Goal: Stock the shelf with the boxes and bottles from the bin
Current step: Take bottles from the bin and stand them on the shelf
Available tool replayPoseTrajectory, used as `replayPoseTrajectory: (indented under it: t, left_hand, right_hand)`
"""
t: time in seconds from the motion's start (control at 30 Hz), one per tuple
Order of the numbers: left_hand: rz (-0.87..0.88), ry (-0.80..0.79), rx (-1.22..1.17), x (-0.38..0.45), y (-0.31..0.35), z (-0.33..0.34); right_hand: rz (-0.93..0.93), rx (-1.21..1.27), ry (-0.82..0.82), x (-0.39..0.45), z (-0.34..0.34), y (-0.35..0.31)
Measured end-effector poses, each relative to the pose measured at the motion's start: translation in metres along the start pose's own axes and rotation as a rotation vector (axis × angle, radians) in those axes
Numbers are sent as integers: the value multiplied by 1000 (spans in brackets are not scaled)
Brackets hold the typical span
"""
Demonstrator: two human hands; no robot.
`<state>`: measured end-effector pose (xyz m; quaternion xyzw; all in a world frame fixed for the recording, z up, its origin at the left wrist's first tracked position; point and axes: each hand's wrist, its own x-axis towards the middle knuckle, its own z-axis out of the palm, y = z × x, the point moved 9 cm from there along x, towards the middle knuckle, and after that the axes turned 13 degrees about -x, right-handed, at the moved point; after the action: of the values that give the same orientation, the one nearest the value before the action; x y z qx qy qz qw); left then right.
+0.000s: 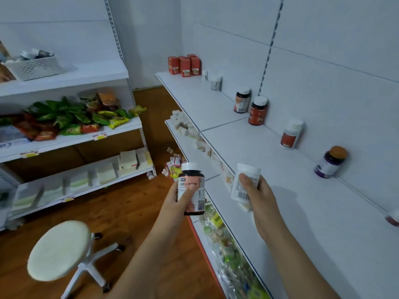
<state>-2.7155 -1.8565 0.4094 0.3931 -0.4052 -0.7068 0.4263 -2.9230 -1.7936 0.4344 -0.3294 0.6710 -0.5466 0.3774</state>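
A dark bottle (191, 188) with a white cap and pink label is being held upright in the left hand (177, 200), fingers curled round its lower body and the thumb lying across the label, out in front of the shelf (280, 190) edge; to its right a white bottle (245, 183), tilted a little, is being gripped round its middle by the right hand (258, 198) just above the shelf's front part; both are being judged as rigid plastic, light, smooth and somewhat slippery on the label, so the body below the cap is being taken as the safest hold, not the cap; further right, along the back wall, a row of bottles (258, 111) is already standing, with red boxes (184, 64) at the far end; the bin is not being seen
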Motion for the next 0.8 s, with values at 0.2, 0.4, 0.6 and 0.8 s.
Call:
replayPoseTrajectory:
  t: [0.2, 0.4, 0.6, 0.8]
  left_hand:
    - [-42, 3, 8, 84, 19, -25]
    - [-61, -25, 74, 185, 42, -29]
    - [-77, -70, 214, 296, 76, -9]
    - [-75, -176, 320, 392, 90, 15]
  right_hand:
    - [34, -42, 42, 74, 40, 5]
    - [45, -20, 84, 172, 63, 4]
    - [37, -8, 172, 268, 77, -9]
    - [23, -74, 258, 342, 76, -23]
